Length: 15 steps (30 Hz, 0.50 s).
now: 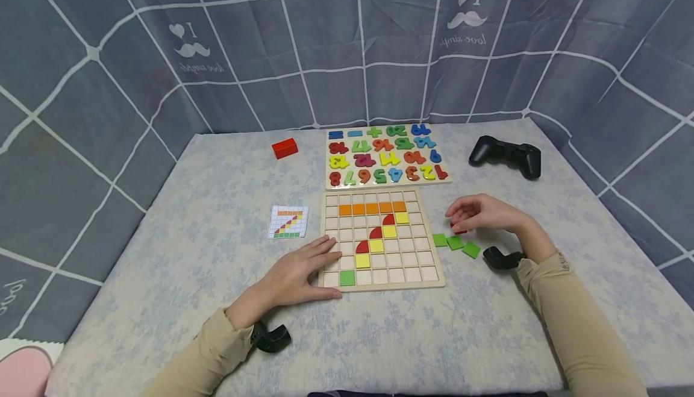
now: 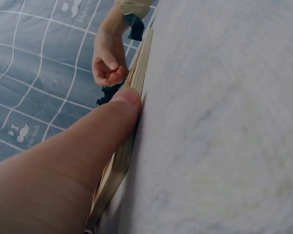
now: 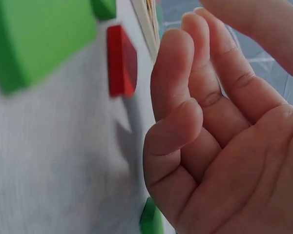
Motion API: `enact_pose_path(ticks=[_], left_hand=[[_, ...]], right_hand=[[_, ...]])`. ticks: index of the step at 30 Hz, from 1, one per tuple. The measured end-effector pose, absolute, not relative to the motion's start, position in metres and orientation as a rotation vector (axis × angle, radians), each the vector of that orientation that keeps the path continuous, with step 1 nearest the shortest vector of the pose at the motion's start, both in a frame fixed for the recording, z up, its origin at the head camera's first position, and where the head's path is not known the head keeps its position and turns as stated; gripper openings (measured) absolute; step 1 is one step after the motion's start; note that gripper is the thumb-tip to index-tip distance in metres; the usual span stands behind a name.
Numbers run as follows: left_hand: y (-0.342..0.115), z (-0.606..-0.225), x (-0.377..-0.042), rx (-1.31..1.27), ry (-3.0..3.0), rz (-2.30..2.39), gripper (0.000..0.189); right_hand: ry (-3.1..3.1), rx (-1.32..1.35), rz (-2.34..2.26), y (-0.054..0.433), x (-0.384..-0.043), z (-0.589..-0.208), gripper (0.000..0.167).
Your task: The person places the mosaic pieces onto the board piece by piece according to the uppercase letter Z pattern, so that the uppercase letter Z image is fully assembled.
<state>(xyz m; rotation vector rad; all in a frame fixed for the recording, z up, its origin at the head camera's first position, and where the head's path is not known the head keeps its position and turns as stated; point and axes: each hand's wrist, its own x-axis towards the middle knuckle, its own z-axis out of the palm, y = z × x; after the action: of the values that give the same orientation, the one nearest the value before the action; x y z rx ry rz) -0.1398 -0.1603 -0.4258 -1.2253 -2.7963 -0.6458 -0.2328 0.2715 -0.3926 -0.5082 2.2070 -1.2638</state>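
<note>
My left hand [image 1: 300,270] rests at the left edge of a wooden grid board [image 1: 414,275]. Its fingers lie over that edge, and its thumb [image 2: 112,117] touches the front side. Orange squares [image 1: 372,208], red quarter circles [image 1: 362,247], yellow squares [image 1: 376,246] and one green square [image 1: 347,278] sit in the grid cells. To the right of the board, my right hand [image 1: 485,213] hovers with loosely bent fingers, holding nothing. Below those fingers a red piece [image 3: 121,61] lies on the table, apart from them. Several loose green squares [image 1: 455,243] lie nearby.
A pattern card [image 1: 288,222] lies left of the board. Behind the board is a number puzzle [image 1: 386,156] with colourful digits. A red block [image 1: 284,148] sits at the back left, a black game controller [image 1: 505,156] at the back right.
</note>
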Motion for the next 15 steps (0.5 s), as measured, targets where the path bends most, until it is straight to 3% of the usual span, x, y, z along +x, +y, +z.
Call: enact_pose_path(ticks=[15], left_hand=[[-0.161, -0.425, -0.139, -1.220, -2.808, -0.658, 0.078]], right_hand=[[2.191, -0.506, -1.260, 0.284, -0.237, -0.403, 0.039]])
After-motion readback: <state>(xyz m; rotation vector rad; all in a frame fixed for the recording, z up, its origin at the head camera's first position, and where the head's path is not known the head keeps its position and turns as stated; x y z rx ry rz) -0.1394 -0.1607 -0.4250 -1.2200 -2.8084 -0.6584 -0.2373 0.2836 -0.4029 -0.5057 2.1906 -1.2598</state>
